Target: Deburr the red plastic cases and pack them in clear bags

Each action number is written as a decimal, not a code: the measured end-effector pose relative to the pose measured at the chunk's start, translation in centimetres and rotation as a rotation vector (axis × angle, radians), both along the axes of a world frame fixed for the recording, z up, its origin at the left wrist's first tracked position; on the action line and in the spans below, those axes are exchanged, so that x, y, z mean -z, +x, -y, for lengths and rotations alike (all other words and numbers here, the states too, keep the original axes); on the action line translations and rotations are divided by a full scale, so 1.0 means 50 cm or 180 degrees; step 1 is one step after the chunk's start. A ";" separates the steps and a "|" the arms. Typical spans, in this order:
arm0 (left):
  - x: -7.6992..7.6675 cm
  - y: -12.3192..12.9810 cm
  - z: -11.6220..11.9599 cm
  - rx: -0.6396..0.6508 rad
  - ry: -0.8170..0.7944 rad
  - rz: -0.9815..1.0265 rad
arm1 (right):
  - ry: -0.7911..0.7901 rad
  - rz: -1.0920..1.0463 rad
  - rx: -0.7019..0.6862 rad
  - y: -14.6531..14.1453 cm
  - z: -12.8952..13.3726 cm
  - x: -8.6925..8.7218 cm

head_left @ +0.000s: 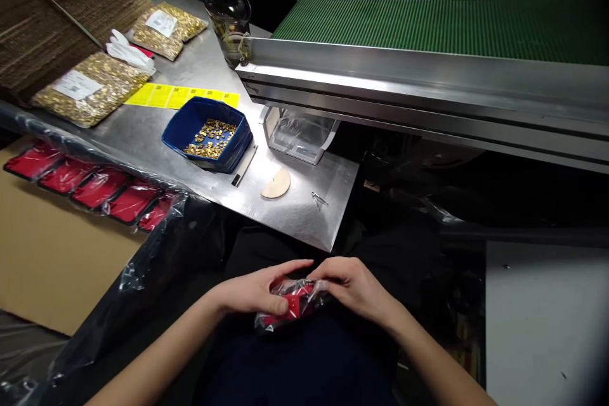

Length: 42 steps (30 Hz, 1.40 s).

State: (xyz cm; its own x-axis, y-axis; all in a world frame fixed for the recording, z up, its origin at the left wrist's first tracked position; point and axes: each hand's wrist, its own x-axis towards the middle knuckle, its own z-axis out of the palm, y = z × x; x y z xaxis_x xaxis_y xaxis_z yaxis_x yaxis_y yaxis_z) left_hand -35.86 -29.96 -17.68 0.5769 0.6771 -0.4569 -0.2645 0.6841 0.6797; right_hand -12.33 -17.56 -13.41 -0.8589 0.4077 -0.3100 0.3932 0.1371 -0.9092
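Observation:
A red part in clear plastic wrap (294, 306) is held low, close to my lap. My left hand (254, 292) grips it from the left, thumb across its red face and index finger stretched out above. My right hand (349, 285) pinches the wrap at the part's upper right end. The underside of the part is hidden, and its exact kind cannot be made out. Beyond my hands, on the metal table (304, 222), lie a small metal clip-like tool (320, 198) and a pale half-round disc (276, 184).
A blue bin (178, 130) holds small brass pieces. Bags of brass pieces (90, 92) and a yellow label strip (166, 96) lie behind it. Wrapped red parts (99, 187) sit in a row at left. A green conveyor (419, 25) overhangs the table; a dark bottle (226, 9) stands beside it.

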 end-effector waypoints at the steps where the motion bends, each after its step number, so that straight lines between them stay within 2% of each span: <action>1: -0.001 -0.001 -0.001 -0.0074 -0.0025 0.0037 | -0.0059 0.0073 0.0315 0.000 -0.003 0.008; 4: -0.001 0.001 0.001 -0.0524 -0.0084 0.0168 | -0.0571 0.0237 0.1272 0.006 -0.007 0.045; 7: 0.006 0.008 0.008 -0.0983 -0.0267 0.0269 | -0.1018 0.0217 0.1825 0.013 -0.008 0.086; 9: 0.017 0.012 0.018 -0.1111 -0.0520 0.0371 | -0.1071 0.0159 0.1747 0.017 -0.003 0.105; 11: 0.031 0.014 0.029 -0.1241 -0.0786 0.0513 | -0.1379 0.0168 0.1342 0.019 0.007 0.112; 13: 0.045 0.016 0.037 -0.1375 -0.0908 0.0590 | -0.1821 0.0268 0.0901 0.017 0.017 0.111; 15: 0.056 0.018 0.040 -0.1388 -0.0928 0.0587 | -0.2031 0.0382 0.0765 0.009 0.026 0.104; 18: 0.059 0.023 0.032 -0.1364 -0.0989 0.0585 | -0.2105 0.0307 0.1146 -0.013 0.036 0.092; 21: 0.049 0.031 0.017 -0.1337 -0.1040 0.0564 | -0.2258 0.0102 0.1602 -0.038 0.046 0.083; 25: 0.036 0.040 0.004 -0.1153 -0.0991 0.0266 | -0.2448 0.0000 0.1721 -0.054 0.056 0.075; 27: 0.034 0.041 0.002 -0.1150 -0.0979 0.0256 | -0.2281 0.0034 0.1551 -0.055 0.060 0.074; 28: 0.035 0.041 0.003 -0.1180 -0.0989 0.0307 | -0.1997 0.0048 0.1423 -0.055 0.061 0.074; 33: 0.044 0.039 0.004 -0.1129 -0.0923 0.0339 | 0.0603 0.0036 0.0469 -0.055 0.048 0.078; 35: 0.046 0.039 0.003 -0.1081 -0.0854 0.0313 | 0.1062 0.0022 -0.0048 -0.057 0.029 0.077; 37: 0.045 0.038 0.003 -0.1064 -0.0799 0.0261 | 0.1079 0.0047 -0.0340 -0.061 0.013 0.076; 39: 0.038 0.035 0.006 -0.1084 -0.0732 0.0170 | 0.0788 0.0200 -0.0128 -0.066 0.006 0.077; 40: 0.032 0.034 0.008 -0.1094 -0.0628 0.0070 | 0.0456 0.0319 0.0127 -0.069 0.008 0.078; 42: 0.019 0.032 0.015 -0.1062 -0.0227 -0.0321 | -0.0643 0.0519 0.0727 -0.073 0.021 0.083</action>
State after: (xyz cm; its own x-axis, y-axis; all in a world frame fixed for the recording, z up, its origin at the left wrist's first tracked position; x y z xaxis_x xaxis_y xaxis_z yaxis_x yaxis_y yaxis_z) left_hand -34.27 -30.73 -18.64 0.2789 0.7849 -0.5533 -0.4156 0.6180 0.6673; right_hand -15.99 -18.60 -17.58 -0.6849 0.5002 -0.5298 0.5354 -0.1476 -0.8316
